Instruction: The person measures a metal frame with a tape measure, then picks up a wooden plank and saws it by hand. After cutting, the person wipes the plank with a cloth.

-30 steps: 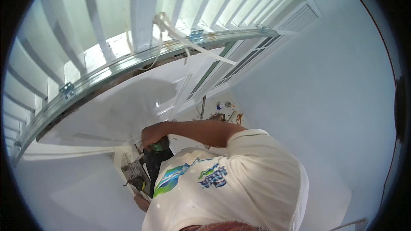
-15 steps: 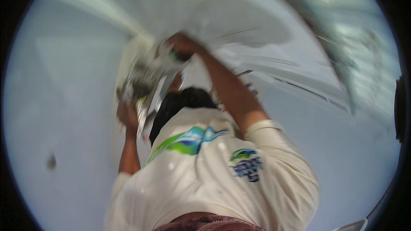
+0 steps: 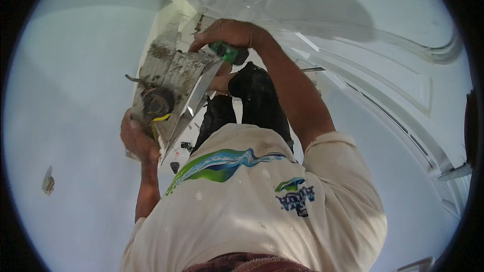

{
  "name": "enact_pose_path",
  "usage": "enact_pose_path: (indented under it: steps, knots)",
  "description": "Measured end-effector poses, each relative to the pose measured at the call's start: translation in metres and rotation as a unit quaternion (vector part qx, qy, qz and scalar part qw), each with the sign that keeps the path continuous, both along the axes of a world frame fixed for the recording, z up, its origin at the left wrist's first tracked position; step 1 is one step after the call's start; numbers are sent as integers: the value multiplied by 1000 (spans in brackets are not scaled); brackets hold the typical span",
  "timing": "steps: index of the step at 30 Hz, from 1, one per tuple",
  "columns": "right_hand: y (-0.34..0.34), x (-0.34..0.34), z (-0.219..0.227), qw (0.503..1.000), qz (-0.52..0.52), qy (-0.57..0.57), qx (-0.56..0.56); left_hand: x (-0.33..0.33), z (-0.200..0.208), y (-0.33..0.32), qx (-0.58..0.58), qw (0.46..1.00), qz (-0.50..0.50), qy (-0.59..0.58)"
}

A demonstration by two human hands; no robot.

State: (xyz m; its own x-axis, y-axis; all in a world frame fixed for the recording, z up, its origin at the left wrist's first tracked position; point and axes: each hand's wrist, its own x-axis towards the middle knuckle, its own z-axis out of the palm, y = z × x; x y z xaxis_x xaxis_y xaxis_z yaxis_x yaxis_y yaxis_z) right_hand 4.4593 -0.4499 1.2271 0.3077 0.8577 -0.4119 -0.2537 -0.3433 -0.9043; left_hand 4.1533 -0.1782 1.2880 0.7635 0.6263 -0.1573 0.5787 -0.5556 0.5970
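Note:
A worn, dirt-caked platform (image 3: 174, 70) with a metal edge, like the top of a stepladder, stands in front of me, left of centre. My left hand (image 3: 138, 137) is closed round its near left edge. On it, near that hand, lies a dark round object (image 3: 158, 102) with a yellow strip at its lower side; its kind is unclear. At the platform's far right corner, my right hand (image 3: 234, 32) curls over a green and black tool (image 3: 229, 52). The palm hides part of this tool, and the fingertips bend down toward the platform.
A pale blue wall (image 3: 80, 106) rises on the left, with a small wall fitting (image 3: 48, 184). White panelled woodwork (image 3: 393, 75) curves along the right. Below, past my dark trousers (image 3: 254, 88), small dark items (image 3: 175, 166) lie on the floor.
The view has steadied from a blur. Platform and hands show more clearly. My right hand still has the green tool under it and now appears slightly further right. The left hand stays by the platform edge.

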Motion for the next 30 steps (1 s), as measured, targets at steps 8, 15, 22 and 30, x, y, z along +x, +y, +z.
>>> enact_pose_path:
  steps: [8,15,22,30]
  knots:
    - [-12,-52,-47,945,-108,-296,91,-15,-21,50,-237,962,-2,-133]
    - [-14,-85,-65,952,-233,-192,45,21,6,11,-162,978,102,-82]
    - [-20,-94,-82,934,-246,-243,89,32,8,-8,-98,967,181,-152]
    - [-8,-70,-121,937,-153,-201,240,-11,-15,-46,88,982,99,-134]
